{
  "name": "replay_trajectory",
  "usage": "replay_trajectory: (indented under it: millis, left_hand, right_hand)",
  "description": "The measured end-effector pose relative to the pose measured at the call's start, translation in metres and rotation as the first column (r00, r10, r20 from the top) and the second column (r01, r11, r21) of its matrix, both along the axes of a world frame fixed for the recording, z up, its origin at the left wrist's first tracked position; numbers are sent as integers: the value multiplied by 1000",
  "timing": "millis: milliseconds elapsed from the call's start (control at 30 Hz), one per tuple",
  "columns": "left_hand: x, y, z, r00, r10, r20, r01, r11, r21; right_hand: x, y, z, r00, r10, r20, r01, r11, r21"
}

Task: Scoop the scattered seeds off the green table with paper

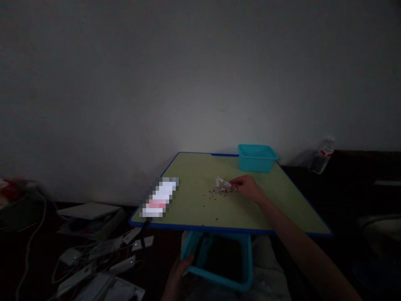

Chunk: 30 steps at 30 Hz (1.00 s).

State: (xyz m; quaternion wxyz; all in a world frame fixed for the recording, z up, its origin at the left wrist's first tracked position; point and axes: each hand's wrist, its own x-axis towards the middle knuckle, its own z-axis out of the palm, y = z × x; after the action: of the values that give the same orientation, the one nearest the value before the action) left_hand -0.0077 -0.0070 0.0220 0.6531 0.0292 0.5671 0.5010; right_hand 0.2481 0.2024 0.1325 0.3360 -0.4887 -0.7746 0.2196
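My right hand (pixel 247 187) is over the table, its fingertips pinched on a folded white strip (pixel 224 182) that looks like paper. Right under the strip lies a small scattered pile of dark grains (pixel 223 191), with a few loose ones spread toward the table's front edge. Below that edge, my left hand (pixel 182 269) is closed on the left rim of a blue plastic basin (pixel 219 280). Dark contents fill much of this basin, but the dim light hides what they are.
A yellow-green folding table (pixel 188 171) with a blue edge stands against the wall. Another blue basin (pixel 255 163) sits at its back right, and a blurred-out bright phone (pixel 159 198) at its left. Cables and power strips (pixel 123 265) clutter the left; a plastic bottle (pixel 322 156) is at right.
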Motion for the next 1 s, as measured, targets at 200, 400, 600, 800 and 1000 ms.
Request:
replay_trajectory:
  millis: [200, 400, 600, 800, 1000]
  left_hand:
    - [1, 1, 1, 1000, -22, 1, 22, 996, 83]
    - [0, 3, -4, 998, -5, 57, 3, 999, 48]
    - [-3, 7, -9, 999, -16, -45, 18, 999, 44]
    - [-1, -1, -1, 1000, -6, 24, 5, 999, 36]
    - [-2, 2, -6, 999, -4, 49, 1, 998, 61]
  right_hand:
    - [0, 1, -3, 1000, 14, 5, -14, 1000, -21]
    - [1, 5, -8, 999, 30, -35, -32, 998, -59]
    - [4, 8, -9, 1000, 8, 6, -8, 998, -64]
    - [14, 10, -4, 999, -53, 11, 53, 997, -60]
    - [16, 10, -5, 999, -52, 10, 53, 991, -124]
